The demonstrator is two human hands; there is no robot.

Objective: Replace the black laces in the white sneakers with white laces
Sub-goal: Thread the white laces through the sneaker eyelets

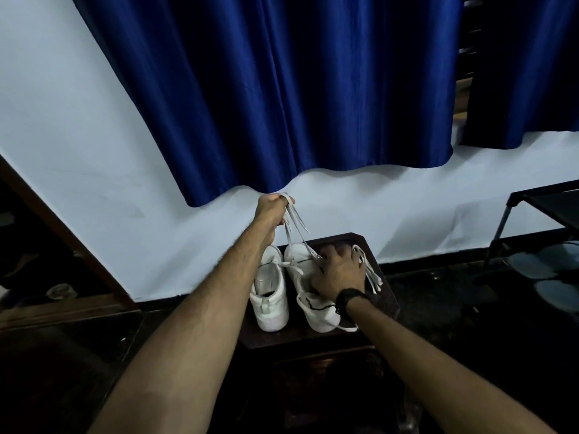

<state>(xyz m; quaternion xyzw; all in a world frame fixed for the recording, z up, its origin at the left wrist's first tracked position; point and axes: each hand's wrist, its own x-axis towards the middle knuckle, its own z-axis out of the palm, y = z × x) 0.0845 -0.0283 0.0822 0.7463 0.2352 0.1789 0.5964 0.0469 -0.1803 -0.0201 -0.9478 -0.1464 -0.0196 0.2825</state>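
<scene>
We see two white sneakers (283, 292) side by side on the dark tabletop (313, 338) — a white lace (293, 225) pulled upward, a black lace (316, 305) trailing from the right one.

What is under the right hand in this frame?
The right hand rests on the right white sneaker, covering its eyelets. A thin black lace shows near the wrist. Which laces sit beneath the palm cannot be seen.

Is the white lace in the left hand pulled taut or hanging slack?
Taut. The left hand grips the white lace raised above the right sneaker, and its strands run straight down to it. The right hand rests on that sneaker.
</scene>
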